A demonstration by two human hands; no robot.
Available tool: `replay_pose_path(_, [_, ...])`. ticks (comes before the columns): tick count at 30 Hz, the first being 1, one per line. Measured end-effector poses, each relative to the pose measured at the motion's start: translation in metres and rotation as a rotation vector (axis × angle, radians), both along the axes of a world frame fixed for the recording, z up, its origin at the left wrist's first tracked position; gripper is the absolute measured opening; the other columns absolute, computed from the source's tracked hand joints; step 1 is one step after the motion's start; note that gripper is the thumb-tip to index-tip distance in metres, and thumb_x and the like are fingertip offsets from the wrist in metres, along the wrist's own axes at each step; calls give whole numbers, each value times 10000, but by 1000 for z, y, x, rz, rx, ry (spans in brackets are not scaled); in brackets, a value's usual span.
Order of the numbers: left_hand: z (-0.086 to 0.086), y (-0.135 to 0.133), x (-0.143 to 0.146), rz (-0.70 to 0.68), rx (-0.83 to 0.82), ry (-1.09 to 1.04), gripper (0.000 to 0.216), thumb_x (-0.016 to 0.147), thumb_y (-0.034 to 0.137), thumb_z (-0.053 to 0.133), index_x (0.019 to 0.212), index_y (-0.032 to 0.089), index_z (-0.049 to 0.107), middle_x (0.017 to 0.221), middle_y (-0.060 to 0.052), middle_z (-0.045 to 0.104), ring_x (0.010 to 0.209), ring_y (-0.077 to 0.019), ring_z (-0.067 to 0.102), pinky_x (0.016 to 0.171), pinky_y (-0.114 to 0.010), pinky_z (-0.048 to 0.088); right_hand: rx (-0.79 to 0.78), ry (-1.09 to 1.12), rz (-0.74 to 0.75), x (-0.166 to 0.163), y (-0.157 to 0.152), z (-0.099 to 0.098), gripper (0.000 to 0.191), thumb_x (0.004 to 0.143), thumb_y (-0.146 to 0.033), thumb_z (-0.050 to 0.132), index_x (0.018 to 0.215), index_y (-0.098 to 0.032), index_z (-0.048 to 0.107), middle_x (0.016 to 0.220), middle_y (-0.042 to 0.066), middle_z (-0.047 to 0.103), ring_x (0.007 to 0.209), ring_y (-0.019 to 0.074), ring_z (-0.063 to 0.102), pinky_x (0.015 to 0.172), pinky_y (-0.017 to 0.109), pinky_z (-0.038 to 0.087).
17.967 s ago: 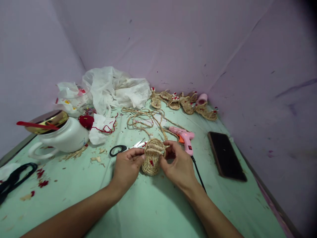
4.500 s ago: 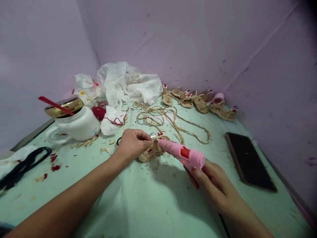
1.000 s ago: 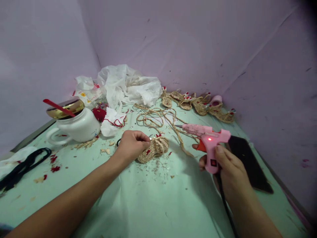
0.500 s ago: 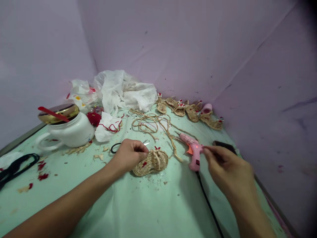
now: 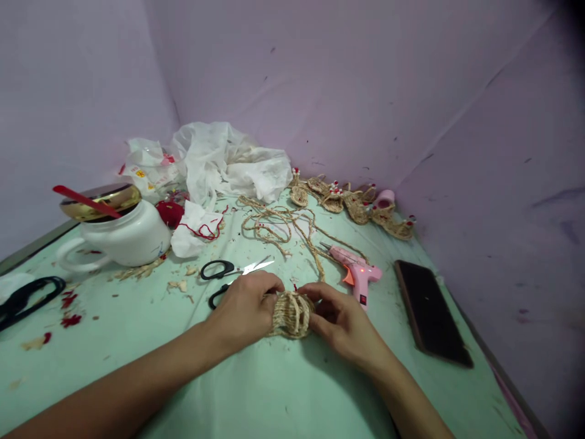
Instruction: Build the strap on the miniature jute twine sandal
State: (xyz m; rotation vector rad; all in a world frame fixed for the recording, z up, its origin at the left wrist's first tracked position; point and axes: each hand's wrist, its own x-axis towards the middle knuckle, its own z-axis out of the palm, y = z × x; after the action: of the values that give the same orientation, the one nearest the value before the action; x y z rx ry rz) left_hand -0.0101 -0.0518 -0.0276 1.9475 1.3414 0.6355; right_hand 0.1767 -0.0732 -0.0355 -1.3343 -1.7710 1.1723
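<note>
A small woven rope slipper [image 5: 292, 314] lies on the green cloth between my hands. My left hand [image 5: 249, 305] has its fingers closed on the slipper's left end, hiding much of it. At the other end, my right hand [image 5: 345, 320] pinches the slipper's right edge between thumb and fingers. Just past my right hand, a pink glue gun [image 5: 356, 271] lies on its side, its small light lit orange. Scissors [image 5: 233, 271] with black handles lie behind my left hand, which covers part of them.
Loose rope [image 5: 292, 222] trails across the table [image 5: 256, 390]. A phone [image 5: 432, 311] lies at right. Several finished rope slippers [image 5: 356, 207] line the back wall. A white mug [image 5: 130, 235], red yarn [image 5: 171, 213] and a white plastic bag [image 5: 237, 161] stand at the left and back.
My right hand has let go of the glue gun and come left to the slipper. The slipper has turned and shifted slightly right; the scissors and phone show more fully.
</note>
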Motion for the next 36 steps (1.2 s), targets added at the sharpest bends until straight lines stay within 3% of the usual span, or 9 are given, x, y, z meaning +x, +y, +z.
replay_pose_path(5, [4,-6,0,-111,60,105,238,683,143,488,877,198,616,854,-39,610,841,-194,540,746,-295,410,70,-88,-19,-4,1,-7,217,772,-162,504,977,-181,573,776,14,605,628,126,528,568,241,426])
replay_pose_path(14, [2,-6,5,-168,187,294,198,777,184,428,852,190,610,822,-61,556,857,-217,470,764,-357,384,149,-171,-23,-5,2,-6,335,689,-40,496,976,-175,604,818,38,584,714,158,553,634,274,442])
replay_pose_path(18, [3,-4,3,-193,149,288,173,768,284,488,877,195,588,851,-58,543,858,-224,452,770,-373,371,135,-221,-12,-6,1,-2,342,680,-32,486,973,-182,581,831,39,576,757,172,553,659,285,437])
replay_pose_path(22, [9,-3,2,-245,118,311,209,768,246,473,954,205,561,882,-64,526,859,-229,439,763,-384,364,134,-248,-11,-3,0,-1,384,673,-47,492,1023,-203,519,904,46,587,805,191,552,682,301,433])
replay_pose_path(27, [12,-2,3,-255,48,312,198,766,208,463,939,205,557,913,-73,513,878,-238,427,778,-403,351,99,-297,19,-4,1,2,342,638,-38,479,926,-212,540,868,40,579,783,197,558,655,296,437])
replay_pose_path(33, [8,2,3,-225,-35,241,161,734,230,506,889,212,546,923,-60,539,867,-233,447,789,-398,354,56,-195,-48,-1,3,3,343,661,-62,491,962,-218,541,878,41,610,796,191,585,677,285,473])
replay_pose_path(36, [7,1,3,-246,-52,245,246,660,227,567,905,226,550,928,-55,565,850,-238,477,768,-390,378,1,-118,-63,-2,-1,3,338,696,-100,524,1005,-237,541,903,40,617,797,184,599,690,281,493])
